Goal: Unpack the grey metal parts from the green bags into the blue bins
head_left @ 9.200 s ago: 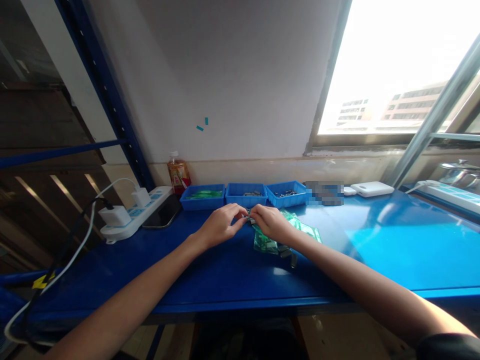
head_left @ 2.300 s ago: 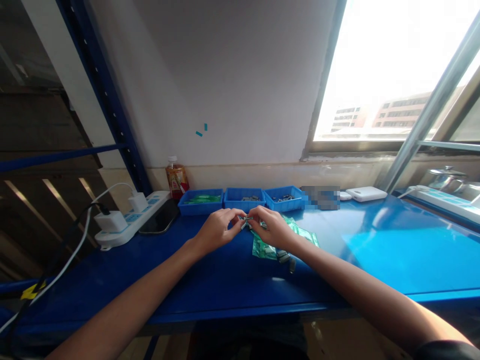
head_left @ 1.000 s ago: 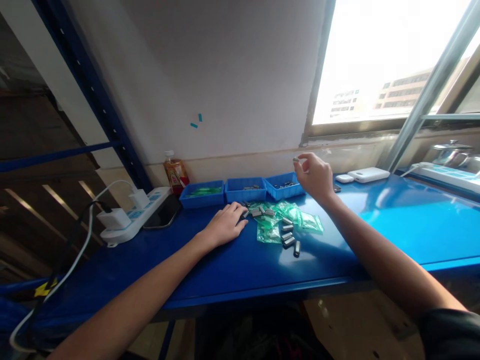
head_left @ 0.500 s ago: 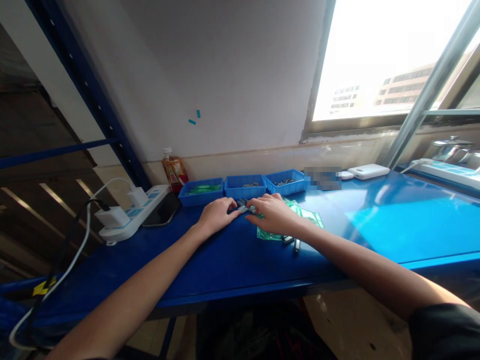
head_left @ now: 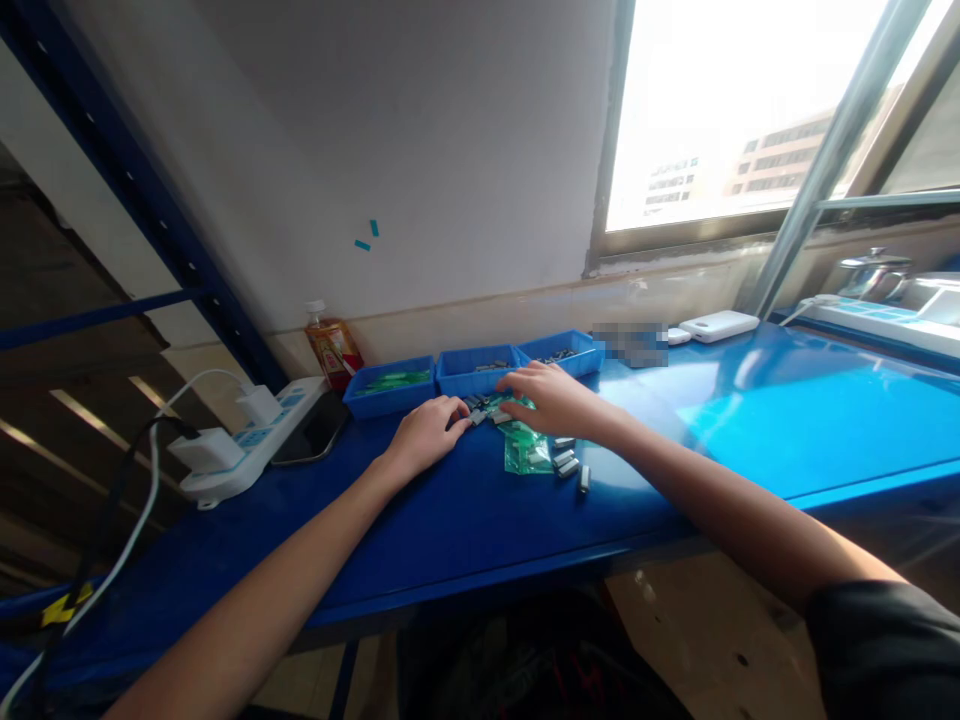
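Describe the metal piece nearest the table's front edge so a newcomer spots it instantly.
On the blue table, find the green bag nearest the front edge. To its right lie several metal pieces. The metal piece closest to that edge points towards it; the others lie more crosswise.

Silvery pieces (head_left: 568, 467) scattered; green packet (head_left: 527, 454) flat

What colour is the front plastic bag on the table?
The bag is green; it shows best in the head view.
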Motion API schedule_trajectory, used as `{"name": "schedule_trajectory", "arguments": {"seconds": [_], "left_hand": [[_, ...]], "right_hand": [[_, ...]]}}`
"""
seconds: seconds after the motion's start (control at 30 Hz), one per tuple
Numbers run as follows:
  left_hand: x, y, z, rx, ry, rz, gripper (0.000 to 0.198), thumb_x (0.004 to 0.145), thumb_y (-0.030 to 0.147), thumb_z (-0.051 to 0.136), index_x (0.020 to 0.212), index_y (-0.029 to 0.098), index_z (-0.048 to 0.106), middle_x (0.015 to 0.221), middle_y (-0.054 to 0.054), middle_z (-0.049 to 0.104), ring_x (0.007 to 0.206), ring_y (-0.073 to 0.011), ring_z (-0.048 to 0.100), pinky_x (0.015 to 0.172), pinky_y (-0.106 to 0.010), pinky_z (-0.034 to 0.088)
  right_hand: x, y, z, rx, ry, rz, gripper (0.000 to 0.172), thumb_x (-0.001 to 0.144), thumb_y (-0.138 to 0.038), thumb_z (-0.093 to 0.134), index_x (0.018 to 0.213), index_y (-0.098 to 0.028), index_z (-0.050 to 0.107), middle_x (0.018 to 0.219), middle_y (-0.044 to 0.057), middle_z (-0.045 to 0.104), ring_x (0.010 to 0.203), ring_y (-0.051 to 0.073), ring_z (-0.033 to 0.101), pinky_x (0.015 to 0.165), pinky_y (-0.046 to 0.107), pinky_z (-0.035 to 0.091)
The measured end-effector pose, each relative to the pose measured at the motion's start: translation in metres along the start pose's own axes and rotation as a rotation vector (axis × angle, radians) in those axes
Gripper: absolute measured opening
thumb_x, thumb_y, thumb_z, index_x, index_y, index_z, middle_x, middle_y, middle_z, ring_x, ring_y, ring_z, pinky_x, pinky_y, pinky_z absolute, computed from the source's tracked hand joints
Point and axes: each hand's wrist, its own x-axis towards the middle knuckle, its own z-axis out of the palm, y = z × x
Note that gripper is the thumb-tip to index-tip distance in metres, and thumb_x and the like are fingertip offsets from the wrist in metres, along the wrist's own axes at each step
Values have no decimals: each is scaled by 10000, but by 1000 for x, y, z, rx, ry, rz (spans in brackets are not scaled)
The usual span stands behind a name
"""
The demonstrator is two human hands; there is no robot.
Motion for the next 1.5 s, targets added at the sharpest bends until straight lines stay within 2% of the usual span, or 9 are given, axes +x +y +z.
{"name": "schedule_trajectory", "arguments": {"seconds": [0.13, 0.23, 0.33, 0.67, 0.83, 1.0, 1.1, 1.37, 1.5], "left_hand": [[0, 0, 0, -3, -15, 17, 188, 861, 373, 509, 902, 229, 623, 887, -25, 663, 837, -200, 614, 669, -277, 443], [0, 3, -1, -2, -26, 20, 214, 863, 396, 502, 899, 225, 626, 896, -35, 660, 845, -206, 612, 682, -285, 452], [-1, 5, -2, -4, -26, 32, 217, 864, 394, 500, 896, 223, 630, 906, -43, 653, 859, -213, 609, 714, -302, 460], [-3, 4, -4, -2, -92, 140, 226, 862, 376, 520, 963, 203, 623, 973, -73, 605, 930, -236, 576, 857, -369, 459], [-4, 6, -5, 27, -116, 148, 212, 871, 362, 518, 975, 203, 612, 993, -76, 599, 954, -240, 576, 868, -374, 458], [-5, 14, -5, -64, 19, 104, 219, 891, 353, 495, 1024, 201, 581, 926, -55, 634, 916, -222, 588, 815, -347, 468], [-6, 23, -8, -132, 118, 155, 254, 890, 359, 509, 1083, 199, 552, 932, -49, 642, 931, -214, 585, 831, -342, 460], [-9, 33, -10, -89, 140, 223, 157, 905, 315, 487, 869, 193, 580, 876, -48, 652, 865, -207, 588, 758, -321, 456], [-9, 30, -14, -116, 153, 214, 132, 897, 278, 484, 901, 201, 591, 890, -40, 658, 881, -201, 592, 786, -323, 462]], "right_hand": [[-1, 24, -5, -58, -31, 64, 192, 882, -245, 527, 1030, -195, 639, 959, 82, 689, 915, 241, 613, 739, 312, 416], [-2, 30, 8, -88, -170, 20, 182, 846, -236, 578, 1009, -197, 651, 954, 92, 690, 900, 254, 627, 712, 305, 429], [-1, 29, 23, -89, -203, -11, 205, 841, -234, 585, 1031, -182, 642, 973, 112, 679, 920, 269, 624, 728, 314, 439], [-1, 22, 26, 7, -132, 60, 319, 821, -145, 575, 1138, -164, 542, 1069, 129, 598, 939, 254, 604, 716, 294, 431], [0, 17, 24, 39, -75, 52, 274, 846, -104, 495, 1108, -168, 539, 1068, 113, 591, 898, 224, 606, 700, 279, 418], [2, 10, 20, 147, 36, 19, 185, 881, -197, 516, 1060, -165, 549, 905, 70, 648, 830, 195, 607, 689, 262, 404], [1, 2, 19, 226, 69, -9, 167, 892, -207, 501, 1050, -173, 544, 790, 32, 657, 753, 174, 604, 638, 245, 386], [0, -12, 24, 473, 197, -26, 89, 887, -223, 502, 914, -188, 578, 788, 19, 679, 705, 137, 610, 620, 222, 416], [1, -13, 26, 497, 278, -44, 100, 876, -192, 494, 858, -185, 591, 785, 20, 672, 706, 133, 602, 632, 222, 426]]}}
